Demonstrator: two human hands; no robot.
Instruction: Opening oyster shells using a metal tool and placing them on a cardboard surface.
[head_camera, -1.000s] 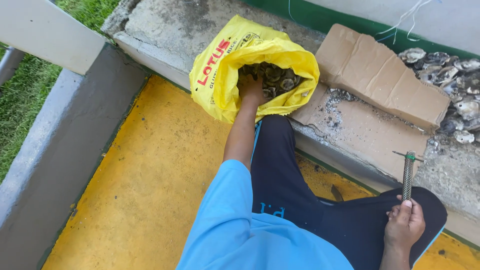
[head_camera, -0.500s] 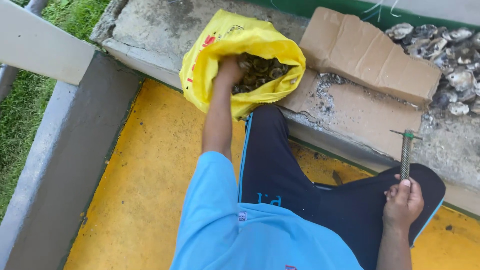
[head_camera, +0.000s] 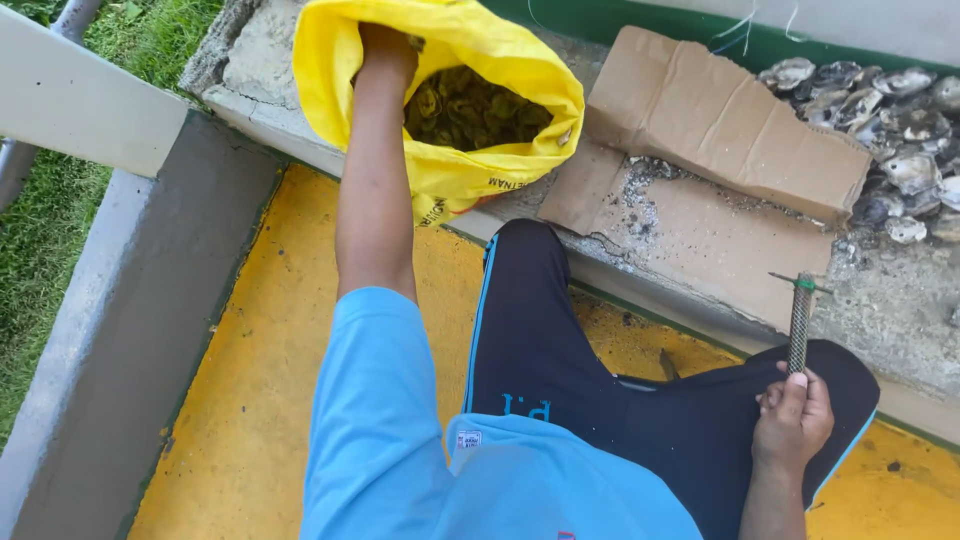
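A yellow plastic bag (head_camera: 500, 170) stands open on the concrete ledge (head_camera: 900, 310), filled with dark shells (head_camera: 470, 105). My left hand (head_camera: 385, 50) reaches into the bag at its far left rim. Its fingers point away from me, so what they hold is hidden. My right hand (head_camera: 795, 415) rests on my right knee, shut on a ridged metal tool (head_camera: 800, 320) that stands upright. I sit on a yellow floor (head_camera: 260, 380) in dark trousers and a blue shirt.
Folded brown cardboard (head_camera: 720, 120) lies on the ledge to the right of the bag, with ash-like grit on it. A pile of grey oyster shells (head_camera: 880, 95) sits at the far right. A grey low wall (head_camera: 130, 330), white rail (head_camera: 80, 100) and grass (head_camera: 40, 250) lie left.
The view has shifted, so the bag sits higher in the frame. My left hand has moved from the shells in the middle of the bag up to its far left rim. My right hand keeps the tool upright.
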